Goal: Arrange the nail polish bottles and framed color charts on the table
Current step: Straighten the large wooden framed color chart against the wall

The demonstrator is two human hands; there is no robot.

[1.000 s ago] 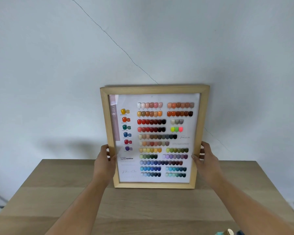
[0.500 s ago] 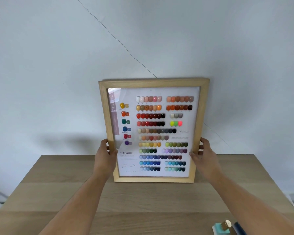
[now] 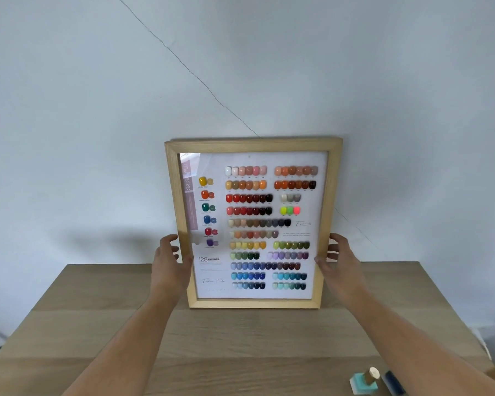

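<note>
A framed color chart (image 3: 253, 224) is stood upright on the wooden table (image 3: 240, 338), its bottom rail resting on the tabletop and its top edge at or close to the pale wall (image 3: 97, 110) behind. The frame is caught between the two hands. The left hand (image 3: 170, 267) is set against the left rail, low down; its grip is loosened, the fingers (image 3: 169, 240) spread and curled near the rail's outer edge while the thumb side lies over the front of the rail. The right hand (image 3: 339, 262) is placed at the matching height on the right rail, the thumb laid on the front face and the fingers wrapped behind, so that this grip is closed on the frame. Rows of coloured nail swatches are shown under the glass between the hands. Below the right forearm, at the near edge of the table, a light teal nail polish bottle (image 3: 365, 381) with a gold cap is seen, and just beside it, on its right, a dark blue bottle (image 3: 393, 382), partly cut off.
</note>
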